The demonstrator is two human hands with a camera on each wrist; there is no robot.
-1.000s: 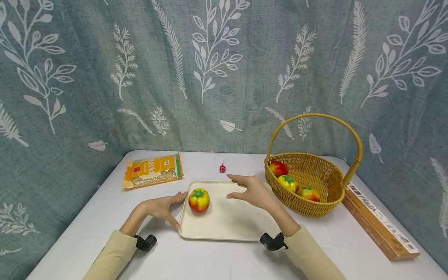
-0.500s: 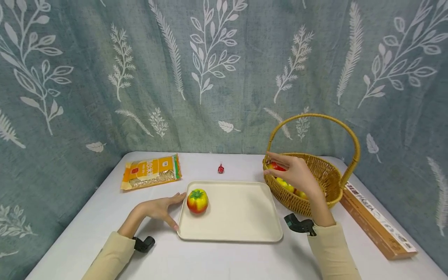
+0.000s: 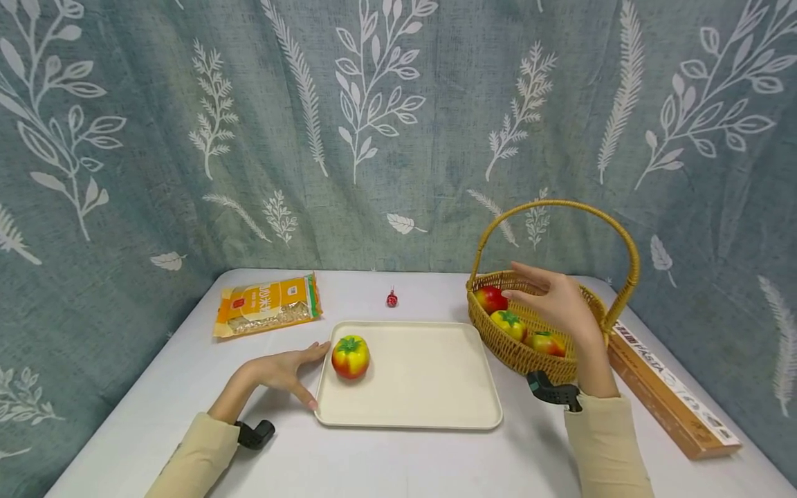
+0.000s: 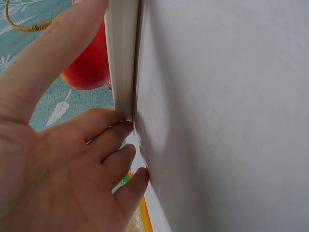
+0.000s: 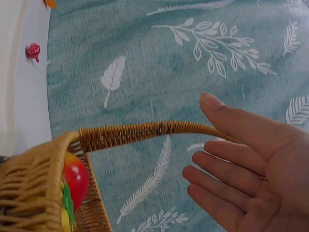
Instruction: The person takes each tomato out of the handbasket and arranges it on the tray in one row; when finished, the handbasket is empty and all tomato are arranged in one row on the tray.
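One fruit (image 3: 351,357), yellow and red with a green top, sits near the left end of the tray (image 3: 429,377), which lies on the worktop (image 3: 398,467). The left hand (image 3: 283,372) is spread at the tray's left side, thumb by the near corner, the other fingers farther along; the left wrist view shows them reaching the rim, released rather than grasping.

The right hand (image 3: 556,297) hangs above the basket (image 3: 540,370), under the arch of the handle (image 3: 557,203). Its fingers are extended, the thumb well apart from them, and they hold nothing. In the basket, toward its left and front, are a red fruit (image 3: 491,299), a yellow fruit (image 3: 508,325) and an orange fruit (image 3: 548,344).

A box (image 3: 672,398) marked PASTA lies just right of the basket, slanting toward the near right. An orange bag (image 3: 269,304) lies beyond the tray's far left corner. A small red thing (image 3: 391,299) is behind the tray. A leaf-patterned curtain (image 3: 448,138) hangs at the back.
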